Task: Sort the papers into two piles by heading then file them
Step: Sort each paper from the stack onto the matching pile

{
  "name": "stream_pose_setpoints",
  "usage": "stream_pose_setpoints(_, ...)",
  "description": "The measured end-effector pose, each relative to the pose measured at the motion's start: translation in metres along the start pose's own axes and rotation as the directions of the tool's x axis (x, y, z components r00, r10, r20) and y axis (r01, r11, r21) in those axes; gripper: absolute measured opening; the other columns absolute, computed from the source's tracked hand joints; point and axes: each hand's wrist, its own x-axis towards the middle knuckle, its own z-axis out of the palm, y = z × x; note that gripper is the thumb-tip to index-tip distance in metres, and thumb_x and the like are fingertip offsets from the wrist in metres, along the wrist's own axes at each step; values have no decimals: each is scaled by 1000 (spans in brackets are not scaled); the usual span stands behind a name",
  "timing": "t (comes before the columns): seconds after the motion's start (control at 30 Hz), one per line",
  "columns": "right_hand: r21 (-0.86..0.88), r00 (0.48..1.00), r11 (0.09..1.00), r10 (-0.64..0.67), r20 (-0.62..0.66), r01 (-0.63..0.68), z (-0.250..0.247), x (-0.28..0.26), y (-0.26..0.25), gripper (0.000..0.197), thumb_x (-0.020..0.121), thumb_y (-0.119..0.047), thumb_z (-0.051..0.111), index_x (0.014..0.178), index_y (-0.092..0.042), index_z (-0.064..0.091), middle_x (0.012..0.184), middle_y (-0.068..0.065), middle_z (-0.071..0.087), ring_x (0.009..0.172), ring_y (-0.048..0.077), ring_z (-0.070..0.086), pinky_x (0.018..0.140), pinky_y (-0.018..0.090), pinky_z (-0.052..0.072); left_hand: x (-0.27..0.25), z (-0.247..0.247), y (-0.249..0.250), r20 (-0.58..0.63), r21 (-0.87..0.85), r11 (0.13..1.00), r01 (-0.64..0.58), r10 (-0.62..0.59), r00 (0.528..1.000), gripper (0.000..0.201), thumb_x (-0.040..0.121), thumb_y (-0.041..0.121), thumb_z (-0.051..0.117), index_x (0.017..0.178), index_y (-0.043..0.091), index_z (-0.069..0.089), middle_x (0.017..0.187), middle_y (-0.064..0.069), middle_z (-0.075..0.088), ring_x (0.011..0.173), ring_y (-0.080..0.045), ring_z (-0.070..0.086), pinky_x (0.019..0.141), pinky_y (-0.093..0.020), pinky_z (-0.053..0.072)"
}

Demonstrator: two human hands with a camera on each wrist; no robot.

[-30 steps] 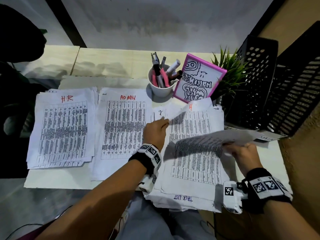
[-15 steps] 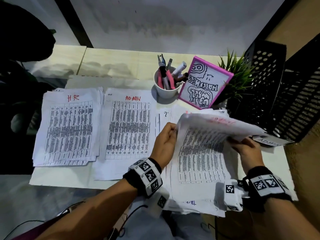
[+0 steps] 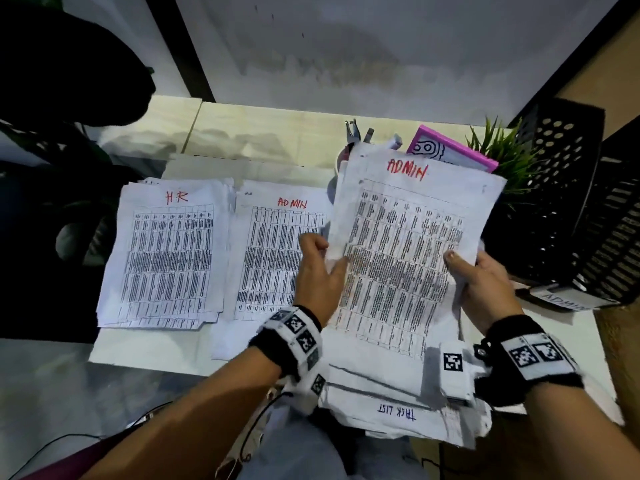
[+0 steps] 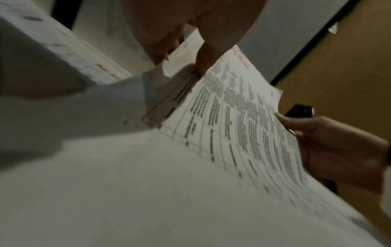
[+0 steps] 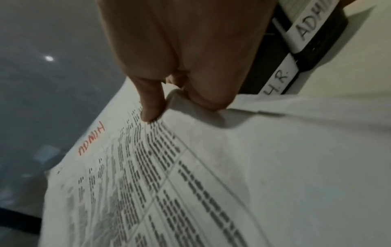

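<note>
A printed sheet headed ADMIN (image 3: 405, 244) is lifted and tilted up above the unsorted stack (image 3: 398, 407). My left hand (image 3: 320, 268) pinches its left edge, thumb on the print. My right hand (image 3: 479, 275) pinches its right edge, thumb on top (image 5: 152, 107). The same sheet fills the left wrist view (image 4: 243, 127) and the right wrist view (image 5: 148, 175). On the desk lie an HR pile (image 3: 166, 254) at the left and an ADMIN pile (image 3: 273, 254) beside it.
Black perforated file trays (image 3: 571, 202) stand at the right, with labels ADMIN (image 5: 308, 25) and HR (image 5: 279, 81). Behind the sheet are a pen cup (image 3: 353, 140), a pink-framed card (image 3: 450, 150) and a small green plant (image 3: 502, 150).
The sheet has been turned from nearly flat to facing me, its ADMIN heading now readable. My left hand moved from the stack onto the sheet's left edge.
</note>
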Motion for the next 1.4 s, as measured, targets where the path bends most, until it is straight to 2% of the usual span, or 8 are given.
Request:
stream_pose_setpoints(0.23,-391,991,911,103,-87,-129,8,11,8,39,84,-18,69,118,-11,53,97,13,64,67,14,67,54,25,52,45,-104,-38,-192,98,990,102,-82,978,22,86,4,57,96,22,61,97,-10,63,78,-22,58,79,-42,50)
stream_pose_setpoints(0.43,-819,938,489,-7,-347,-300,-41,8,23,41,75,-20,78,101,7,62,101,24,66,86,30,61,81,40,49,78,-148,-74,-207,91,966,243,-220,953,38,86,-3,49,103,29,63,109,-37,57,53,-29,51,49,-30,46)
stream_pose_setpoints(0.57,-834,898,355,36,-438,-421,-56,-2,26,72,67,-28,85,122,4,51,122,23,58,111,37,55,86,39,44,85,-148,-84,-131,276,929,247,-218,967,38,87,-7,47,110,19,62,117,-22,61,57,-13,50,45,-15,44)
stream_pose_setpoints(0.67,-828,891,364,12,-453,-426,-60,-6,30,68,69,-24,84,120,4,49,122,25,57,111,38,55,85,40,43,82,-134,-84,-79,340,914,223,-209,975,42,86,-10,49,120,13,59,129,-9,54,71,2,49,50,3,36)
stream_pose_setpoints(0.87,-796,892,433,49,-448,-424,-61,-9,39,54,71,-20,82,111,3,54,115,24,60,98,34,58,78,35,43,72,-112,-87,139,508,830,229,-341,930,79,77,4,74,143,12,32,145,-8,34,127,-26,43,91,-18,32)
stream_pose_setpoints(1.0,-782,889,464,28,-456,-416,-63,-8,43,47,71,-14,81,107,1,55,108,22,61,85,27,52,72,31,39,74,-117,-79,74,182,882,436,-454,888,66,79,-7,66,136,16,44,108,-15,58,74,-26,56,69,-32,46)
stream_pose_setpoints(1.23,-789,896,463,24,-444,-404,-71,-5,44,42,70,-15,81,102,-6,55,99,17,61,80,27,56,70,31,42,69,-153,-59,-42,-192,862,469,-485,874,54,82,-9,53,133,10,52,140,-35,36,122,-47,44,109,-45,30)
stream_pose_setpoints(1.4,-806,914,471,3,-405,-359,-70,-6,43,40,70,-11,80,100,-8,54,92,11,57,79,26,55,70,30,42,60,-168,-84,-74,-150,900,410,-423,903,64,78,-12,61,130,22,51,93,2,66,65,-20,54,62,-32,47)
